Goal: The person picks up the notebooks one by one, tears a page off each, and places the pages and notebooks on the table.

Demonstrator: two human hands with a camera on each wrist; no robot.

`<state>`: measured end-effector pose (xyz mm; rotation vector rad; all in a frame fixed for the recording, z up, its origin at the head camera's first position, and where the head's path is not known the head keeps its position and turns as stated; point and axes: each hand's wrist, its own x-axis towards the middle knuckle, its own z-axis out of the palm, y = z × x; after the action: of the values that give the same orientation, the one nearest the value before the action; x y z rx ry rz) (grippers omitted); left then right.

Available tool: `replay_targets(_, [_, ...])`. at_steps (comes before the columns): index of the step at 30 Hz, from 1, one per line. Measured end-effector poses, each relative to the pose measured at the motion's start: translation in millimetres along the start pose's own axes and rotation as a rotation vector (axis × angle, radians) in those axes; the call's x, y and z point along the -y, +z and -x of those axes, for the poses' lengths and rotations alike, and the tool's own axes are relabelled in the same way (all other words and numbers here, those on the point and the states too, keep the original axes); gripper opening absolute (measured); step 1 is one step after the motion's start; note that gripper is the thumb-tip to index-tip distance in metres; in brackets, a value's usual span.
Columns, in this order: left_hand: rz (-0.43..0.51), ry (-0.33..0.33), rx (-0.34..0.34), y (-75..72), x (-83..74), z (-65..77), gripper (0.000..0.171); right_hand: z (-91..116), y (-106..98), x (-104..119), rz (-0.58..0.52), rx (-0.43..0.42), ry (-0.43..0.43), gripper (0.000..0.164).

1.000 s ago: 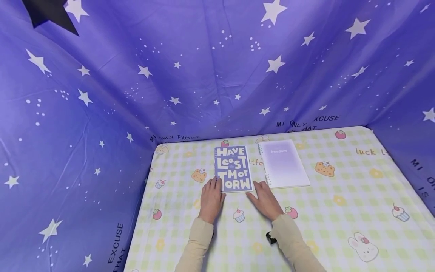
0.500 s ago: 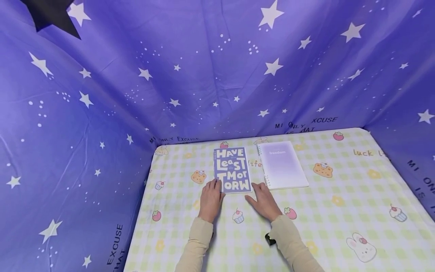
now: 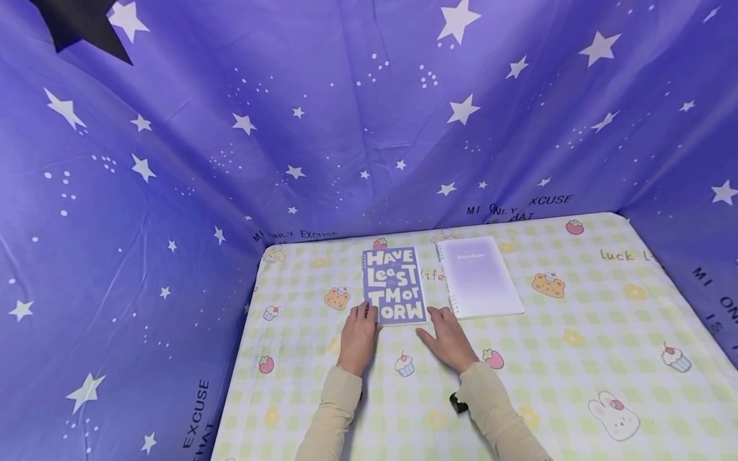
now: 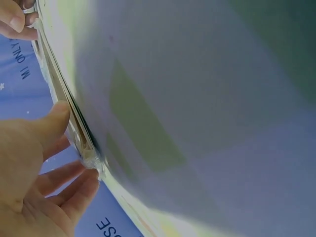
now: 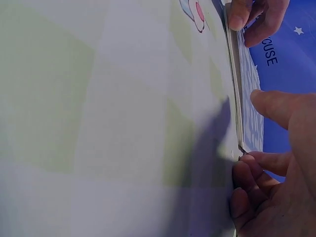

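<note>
A blue spiral-bound notebook [image 3: 398, 282] is found lying flat and closed on the checked tablecloth [image 3: 553, 378], its pages [image 5: 236, 64] being contained between the covers and seen edge-on in the wrist views. Its near left corner is touched by the loosely bent, ungrasping fingers of the left hand [image 3: 357, 339], with the thumb laid at the near edge, while the near right corner is touched by the relaxed, unclenched right hand [image 3: 451, 344], whose thumb contact cannot be determined. A closed purple notebook [image 3: 481, 282] is noted just beside, to the right.
</note>
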<state>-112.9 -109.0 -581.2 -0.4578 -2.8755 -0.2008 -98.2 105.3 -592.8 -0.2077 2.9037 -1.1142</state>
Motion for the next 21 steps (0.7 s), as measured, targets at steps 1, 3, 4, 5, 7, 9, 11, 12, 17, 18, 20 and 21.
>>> replay_targets(1, [-0.004,0.005,-0.003,-0.1,0.0,0.0,0.037,-0.2,-0.1,0.0,-0.003,0.001,0.002,0.063])
replay_targets(3, [-0.014,0.014,-0.007,-0.4,-0.3,-0.2,0.037,-0.6,-0.3,0.1,-0.006,0.001,0.004,0.063])
replay_targets(4, [-0.020,0.019,-0.011,-0.5,-0.3,-0.3,0.036,-0.8,-0.6,0.1,-0.008,0.000,0.004,0.063])
replay_targets(5, [-0.024,0.024,-0.016,-0.5,-0.2,-0.3,0.035,-1.1,-0.7,0.0,-0.011,-0.001,0.003,0.063])
replay_targets(7, [-0.027,0.032,-0.028,0.0,-0.1,-0.3,0.033,-1.3,-1.2,-0.1,-0.011,-0.003,-0.002,0.063])
replay_targets(9, [-0.030,0.038,-0.037,0.7,0.3,-0.2,0.030,-1.5,-1.8,-0.1,-0.014,-0.008,-0.009,0.063])
replay_targets(11, [-0.028,0.038,-0.038,1.4,0.6,0.1,0.027,-1.8,-2.1,-0.4,-0.016,-0.008,-0.014,0.062])
replay_targets(12, [-0.028,0.033,-0.031,1.5,0.7,0.3,0.026,-1.8,-2.4,-0.5,-0.017,-0.006,-0.013,0.062])
replay_targets(17, [-0.022,0.019,0.001,0.4,0.5,1.7,0.026,-3.1,-3.8,-0.5,-0.046,0.004,0.015,0.056])
replay_targets(18, [-0.021,0.019,0.003,0.3,0.6,1.8,0.026,-3.7,-4.3,-0.2,-0.058,0.006,0.023,0.055])
replay_targets(20, [-0.017,0.015,0.013,-0.2,0.6,2.2,0.027,-5.1,-4.6,0.6,-0.088,0.002,0.037,0.053])
replay_targets(21, [-0.015,0.012,0.020,-0.1,0.7,2.2,0.027,-5.9,-4.5,1.1,-0.103,0.000,0.043,0.052])
